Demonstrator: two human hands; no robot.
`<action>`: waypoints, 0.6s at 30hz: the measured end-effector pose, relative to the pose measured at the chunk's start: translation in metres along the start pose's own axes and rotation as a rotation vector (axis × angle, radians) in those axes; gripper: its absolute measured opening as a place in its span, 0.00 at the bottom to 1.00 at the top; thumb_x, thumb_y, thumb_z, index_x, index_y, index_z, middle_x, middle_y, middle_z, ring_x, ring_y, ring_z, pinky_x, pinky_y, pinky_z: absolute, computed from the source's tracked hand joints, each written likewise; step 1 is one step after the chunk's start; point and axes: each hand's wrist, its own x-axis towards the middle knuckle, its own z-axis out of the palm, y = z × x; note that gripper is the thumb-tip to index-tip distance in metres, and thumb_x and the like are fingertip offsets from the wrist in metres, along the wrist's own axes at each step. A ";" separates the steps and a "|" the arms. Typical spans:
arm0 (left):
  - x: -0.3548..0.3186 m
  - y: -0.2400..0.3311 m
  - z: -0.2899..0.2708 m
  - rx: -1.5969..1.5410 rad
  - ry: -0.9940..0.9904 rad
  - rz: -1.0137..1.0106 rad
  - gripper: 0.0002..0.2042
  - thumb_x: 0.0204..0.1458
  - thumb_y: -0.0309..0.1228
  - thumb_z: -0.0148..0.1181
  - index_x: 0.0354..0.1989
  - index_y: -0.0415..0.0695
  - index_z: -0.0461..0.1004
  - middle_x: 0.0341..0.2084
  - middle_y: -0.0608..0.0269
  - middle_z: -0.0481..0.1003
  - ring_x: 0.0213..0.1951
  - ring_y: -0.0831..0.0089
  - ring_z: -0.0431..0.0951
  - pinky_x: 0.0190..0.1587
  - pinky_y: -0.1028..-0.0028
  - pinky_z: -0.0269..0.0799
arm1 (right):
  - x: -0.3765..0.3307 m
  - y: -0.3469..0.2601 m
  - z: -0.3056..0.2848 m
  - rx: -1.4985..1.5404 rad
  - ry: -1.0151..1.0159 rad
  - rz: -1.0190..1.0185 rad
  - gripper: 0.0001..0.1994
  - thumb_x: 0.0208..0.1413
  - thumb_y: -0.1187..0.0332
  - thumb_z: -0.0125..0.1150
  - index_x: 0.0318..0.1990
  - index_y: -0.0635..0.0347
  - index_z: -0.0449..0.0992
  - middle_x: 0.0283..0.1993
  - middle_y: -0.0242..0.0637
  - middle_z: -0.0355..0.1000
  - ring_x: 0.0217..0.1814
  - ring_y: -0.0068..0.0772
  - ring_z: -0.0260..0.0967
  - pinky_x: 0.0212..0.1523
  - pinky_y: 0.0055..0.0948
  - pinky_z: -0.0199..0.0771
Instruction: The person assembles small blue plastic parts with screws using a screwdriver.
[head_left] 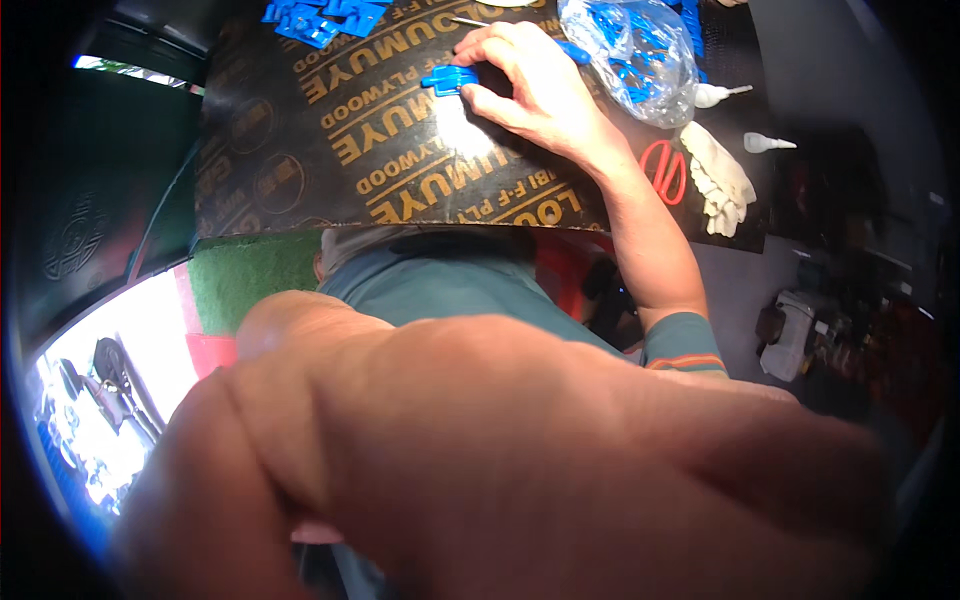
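My right hand (545, 95) rests on the dark plywood tabletop (400, 150). Its thumb and fingers close around the right end of a small blue plastic part (450, 80) lying on the board. A thin pale stick (470, 22) shows just beyond those fingers, and another blue piece (572, 52) lies along the hand's far right side. Very close up, my left hand (470, 430) fills the lower half of the view, large and blurred. Its back and bent knuckles show, but the fingertips are hidden, so I cannot tell what it holds.
A clear plastic bag (655, 85) of blue parts stands right of my right hand. Nearby lie red scissors handles (665, 175), a white glove (718, 180) and two white nozzle bottles (710, 96). Loose blue parts (325, 18) sit at the far left. The table's front edge (400, 226) faces my lap.
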 end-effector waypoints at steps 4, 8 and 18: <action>-0.046 0.028 -0.007 -0.043 -0.013 0.033 0.21 0.61 0.42 0.57 0.49 0.33 0.79 0.39 0.52 0.79 0.45 0.64 0.78 0.53 0.68 0.72 | 0.008 -0.009 -0.007 0.015 -0.054 0.016 0.15 0.55 0.60 0.64 0.47 0.58 0.78 0.47 0.39 0.76 0.51 0.46 0.71 0.57 0.42 0.70; -0.033 0.020 -0.023 -0.062 0.022 0.072 0.21 0.61 0.42 0.57 0.49 0.33 0.79 0.39 0.51 0.79 0.45 0.64 0.78 0.53 0.68 0.72 | 0.019 -0.021 -0.011 0.081 -0.010 0.082 0.13 0.54 0.66 0.66 0.46 0.57 0.77 0.41 0.43 0.75 0.47 0.48 0.72 0.52 0.44 0.71; -0.046 0.028 -0.021 -0.028 0.038 0.065 0.22 0.60 0.42 0.57 0.49 0.34 0.79 0.40 0.50 0.79 0.45 0.62 0.79 0.52 0.66 0.72 | 0.015 -0.024 -0.016 0.031 -0.090 0.162 0.12 0.56 0.64 0.66 0.46 0.57 0.77 0.44 0.42 0.75 0.49 0.47 0.72 0.54 0.44 0.71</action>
